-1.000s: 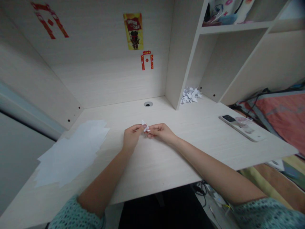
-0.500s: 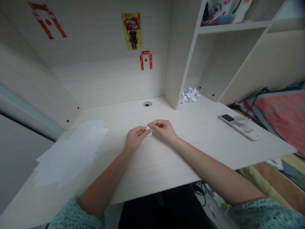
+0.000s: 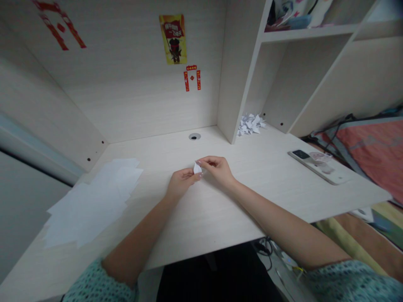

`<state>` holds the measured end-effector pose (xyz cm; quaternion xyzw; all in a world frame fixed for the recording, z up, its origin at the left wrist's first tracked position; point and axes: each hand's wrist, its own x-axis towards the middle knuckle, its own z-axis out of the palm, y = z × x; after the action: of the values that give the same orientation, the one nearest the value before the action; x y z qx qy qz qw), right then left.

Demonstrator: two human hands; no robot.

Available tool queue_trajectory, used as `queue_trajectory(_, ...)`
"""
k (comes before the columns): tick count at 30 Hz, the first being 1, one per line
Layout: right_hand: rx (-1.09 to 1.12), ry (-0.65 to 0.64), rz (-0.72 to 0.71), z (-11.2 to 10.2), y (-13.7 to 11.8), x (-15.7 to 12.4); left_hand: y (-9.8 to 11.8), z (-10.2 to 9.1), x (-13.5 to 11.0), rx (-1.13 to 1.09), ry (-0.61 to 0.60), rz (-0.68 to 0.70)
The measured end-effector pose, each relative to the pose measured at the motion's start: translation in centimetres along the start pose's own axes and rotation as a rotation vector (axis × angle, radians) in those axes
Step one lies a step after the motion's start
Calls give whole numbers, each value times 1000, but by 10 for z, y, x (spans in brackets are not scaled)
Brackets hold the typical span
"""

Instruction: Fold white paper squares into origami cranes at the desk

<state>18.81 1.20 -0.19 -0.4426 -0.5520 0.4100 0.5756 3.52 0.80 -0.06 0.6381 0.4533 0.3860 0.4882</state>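
Note:
A small folded piece of white paper is held between my two hands, a little above the middle of the desk. My left hand pinches its lower left side between thumb and fingers. From the right, my right hand grips the upper edge of the paper with thumb and fingertips. Parts of the paper are hidden behind the fingers. To the left, a spread stack of white paper sheets lies on the desk.
A heap of small folded white papers sits beneath the shelf, behind an upright panel. A phone lies at the right. A cable hole is near the back wall. Cables hang below the front edge.
The folded paper has turned and shows more of its face, with a pointed top. My right fingertips have moved slightly up along it, while my left thumb has shifted slightly lower.

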Motion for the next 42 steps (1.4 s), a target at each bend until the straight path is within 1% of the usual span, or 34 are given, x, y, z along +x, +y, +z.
queue_trajectory(5,-52,19,-15,-1,3,0,-4,-2,1,-14,51,-56)
queue_trajectory(11,-199,71,-101,-3,5,0,-4,-3,1,-49,93,-85)
queue_trajectory(15,-160,80,-86,-3,11,2,-3,-3,2,-107,129,-96)
queue_trajectory(18,-97,73,-42,-3,14,4,-2,-3,1,-109,146,-74)
queue_trajectory(22,-36,36,-13,-2,10,3,2,-2,-1,-42,191,-24)
queue_trajectory(27,-63,26,-1,-1,6,1,7,0,-4,-25,249,37)
queue_trajectory(31,-107,22,7,0,7,-1,6,0,-4,0,286,75)
queue_trajectory(36,-154,32,-10,0,5,-1,3,0,-4,51,278,99)
queue_trajectory(42,-91,40,7,1,5,-1,3,-1,-1,-25,253,26)
